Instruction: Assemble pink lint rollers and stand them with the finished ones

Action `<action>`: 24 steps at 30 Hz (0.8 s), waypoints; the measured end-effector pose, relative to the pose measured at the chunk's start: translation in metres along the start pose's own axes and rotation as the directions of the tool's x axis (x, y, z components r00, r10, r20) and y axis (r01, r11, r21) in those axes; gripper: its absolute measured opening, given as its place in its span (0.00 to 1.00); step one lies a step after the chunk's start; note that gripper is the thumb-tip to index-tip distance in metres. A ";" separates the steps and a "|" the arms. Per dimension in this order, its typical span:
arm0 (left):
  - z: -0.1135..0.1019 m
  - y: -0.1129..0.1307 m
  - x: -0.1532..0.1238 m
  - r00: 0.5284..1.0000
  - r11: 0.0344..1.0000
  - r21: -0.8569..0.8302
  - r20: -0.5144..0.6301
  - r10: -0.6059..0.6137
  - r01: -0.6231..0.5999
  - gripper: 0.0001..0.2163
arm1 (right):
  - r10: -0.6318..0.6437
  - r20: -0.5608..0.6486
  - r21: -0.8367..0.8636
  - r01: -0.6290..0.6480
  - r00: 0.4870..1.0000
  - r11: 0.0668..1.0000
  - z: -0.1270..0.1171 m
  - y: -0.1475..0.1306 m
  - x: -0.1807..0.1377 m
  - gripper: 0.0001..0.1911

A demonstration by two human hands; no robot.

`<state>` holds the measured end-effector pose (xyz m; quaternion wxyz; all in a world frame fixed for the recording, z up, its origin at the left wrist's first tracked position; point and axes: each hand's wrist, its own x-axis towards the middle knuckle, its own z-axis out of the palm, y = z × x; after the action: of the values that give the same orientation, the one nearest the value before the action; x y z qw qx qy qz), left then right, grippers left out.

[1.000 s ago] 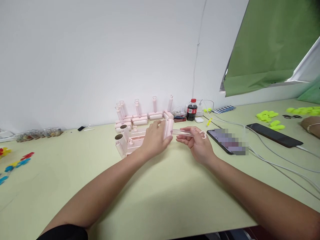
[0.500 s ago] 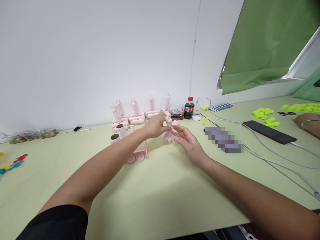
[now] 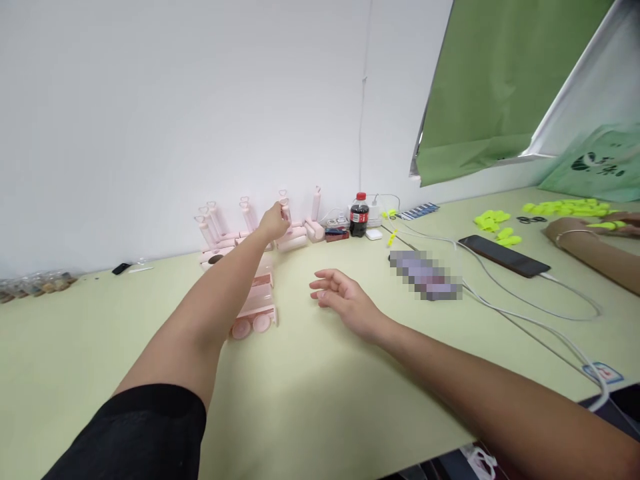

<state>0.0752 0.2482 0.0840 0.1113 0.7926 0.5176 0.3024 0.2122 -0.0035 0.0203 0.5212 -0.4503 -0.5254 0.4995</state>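
Observation:
My left hand (image 3: 274,223) reaches to the back of the table, its fingers closed around a pink tube with a heart-shaped loop on top (image 3: 285,210). A pink rounded base (image 3: 292,241) lies just below that hand. My right hand (image 3: 345,300) hovers over the table, fingers loosely apart, holding nothing. Nearer to me, partly behind my left forearm, stands a pink wheeled toy cart (image 3: 257,317). Similar pink tubes with loops (image 3: 247,215) stand upright along the wall. Another pink tube (image 3: 316,203) rises to the right of my left hand.
A cola bottle (image 3: 359,217) stands by a small white case (image 3: 373,235). A blurred-out object (image 3: 425,275), a black phone (image 3: 504,255) and loose white cables (image 3: 530,323) lie on the right. Neon-yellow pieces (image 3: 493,220) and another person's forearm (image 3: 595,250) are farther right.
My left hand has moved away from the right hand, back and left to the row of tubes. My right hand no longer touches the pink piece. The view has turned slightly right.

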 end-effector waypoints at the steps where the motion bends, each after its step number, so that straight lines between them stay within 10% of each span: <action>1: 0.003 -0.002 0.004 1.000 1.000 0.010 0.004 -0.009 0.009 0.17 | 0.008 0.008 -0.001 -0.008 1.000 1.000 0.001 0.001 0.000 0.21; 17: 0.020 -0.021 0.035 1.000 0.999 -0.042 0.004 -0.016 0.016 0.25 | 0.065 0.074 -0.067 -0.060 0.995 0.996 0.004 0.013 0.001 0.17; 24: -0.024 -0.006 0.026 0.999 0.997 -0.067 0.003 -0.048 0.048 0.32 | 0.058 0.093 -0.087 -0.050 0.994 0.995 0.002 0.014 0.001 0.16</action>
<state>0.0634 0.2706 0.1098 0.1455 0.7759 0.5261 0.3163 0.2091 -0.0012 0.0063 0.4622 -0.4616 -0.5580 0.5118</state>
